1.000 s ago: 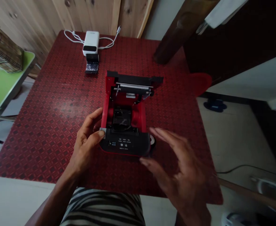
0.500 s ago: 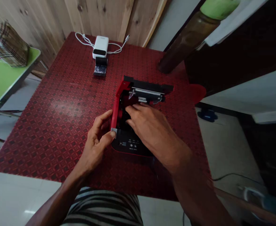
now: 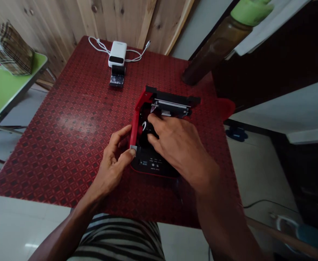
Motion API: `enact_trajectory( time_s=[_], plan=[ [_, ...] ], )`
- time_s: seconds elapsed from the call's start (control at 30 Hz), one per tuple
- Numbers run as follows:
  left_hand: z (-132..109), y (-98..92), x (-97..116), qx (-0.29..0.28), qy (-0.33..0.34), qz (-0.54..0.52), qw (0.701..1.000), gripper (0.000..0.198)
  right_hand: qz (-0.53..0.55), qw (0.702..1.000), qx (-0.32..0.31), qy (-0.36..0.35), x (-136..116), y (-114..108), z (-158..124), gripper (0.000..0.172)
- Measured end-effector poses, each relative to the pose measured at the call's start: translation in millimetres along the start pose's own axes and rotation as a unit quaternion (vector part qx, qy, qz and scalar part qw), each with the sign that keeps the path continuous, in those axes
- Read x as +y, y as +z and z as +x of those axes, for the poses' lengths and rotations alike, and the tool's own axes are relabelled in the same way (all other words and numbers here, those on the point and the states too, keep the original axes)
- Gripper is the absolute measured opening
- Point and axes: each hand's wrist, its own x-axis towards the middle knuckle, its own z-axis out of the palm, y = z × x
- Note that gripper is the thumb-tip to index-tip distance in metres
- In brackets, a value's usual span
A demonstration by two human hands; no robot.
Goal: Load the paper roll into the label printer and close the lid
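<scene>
A small red and black printer [image 3: 150, 165] stands open on the table, its black hinged lid part [image 3: 172, 101] raised at the far end. My left hand [image 3: 112, 159] pinches a small grey tab [image 3: 133, 148] at the printer's near left corner. My right hand [image 3: 175, 145] lies over the open compartment with its fingers reaching inside, and it hides most of the interior. A thin white curved strip [image 3: 144, 126] shows beside those fingers. I cannot tell what it is.
The printer sits on a red patterned table [image 3: 66, 145]. At the far end are a white power bank [image 3: 117, 53] with a white cable [image 3: 101, 47] and a small black object [image 3: 117, 77]. A dark wooden post [image 3: 216, 47] stands at the far right corner.
My right hand has moved from beside the printer into its open compartment. The printer has turned slightly, and my left hand keeps its hold on the grey tab.
</scene>
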Motion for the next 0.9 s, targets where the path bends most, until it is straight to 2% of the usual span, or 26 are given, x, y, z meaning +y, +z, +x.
enact_trajectory(
  time_s=[0.07, 0.13, 0.2, 0.3, 0.4, 0.47, 0.5, 0.53, 0.6, 0.7, 0.9],
  plan=[
    [0.5, -0.3, 0.5, 0.003, 0.006, 0.007, 1.0, 0.057, 0.006, 1.0, 0.027, 0.001, -1.1, -0.3, -7.1, 0.028],
    [1.1, -0.3, 1.5, 0.003, 0.011, 0.012, 1.0, 0.056, 0.024, 0.996, 0.086, -0.012, 1.6, -0.7, -20.8, 0.022],
    [1.4, -0.1, 2.6, 0.002, 0.005, 0.007, 1.0, 0.057, 0.056, 0.982, 0.179, -0.033, 10.8, -2.0, -40.8, 0.018],
    [0.5, 0.1, 2.9, 0.007, -0.011, 0.004, 1.0, 0.058, 0.14, 0.938, 0.315, -0.031, 38.1, -1.5, -70.1, 0.016],
    [-0.5, -1.0, 0.4, 0.021, -0.004, 0.015, 1.0, 0.057, 0.259, 0.877, 0.401, 0.059, 74.6, 15.5, -77.3, 0.022],
    [-0.8, -2.0, -1.7, 0.031, 0.002, 0.019, 0.999, 0.057, 0.363, 0.802, 0.46, 0.119, 97.0, 39.4, -67.3, 0.032],
    [-0.8, -2.3, -2.4, 0.036, 0.002, 0.022, 0.999, 0.058, 0.424, 0.758, 0.477, 0.137, 106.0, 53.8, -59.8, 0.036],
    [-0.8, -2.5, -2.6, 0.039, 0.003, 0.026, 0.999, 0.058, 0.468, 0.727, 0.478, 0.156, 112.9, 68.7, -51.8, 0.04],
    [-0.8, -2.3, -1.8, 0.043, 0.005, 0.035, 0.998, 0.058, 0.492, 0.721, 0.454, 0.178, 119.7, 96.4, -37.8, 0.044],
    [-0.7, -1.1, 1.0, 0.048, 0.008, 0.047, 0.998, 0.056, 0.498, 0.75, 0.393, 0.184, 115.8, 125.3, -26.2, 0.037],
    [0.6, -2.0, -0.7, 0.053, 0.015, 0.054, 0.997, 0.055, 0.487, 0.793, 0.329, 0.161, 98.1, 144.5, -21.2, 0.031]
  ],
)
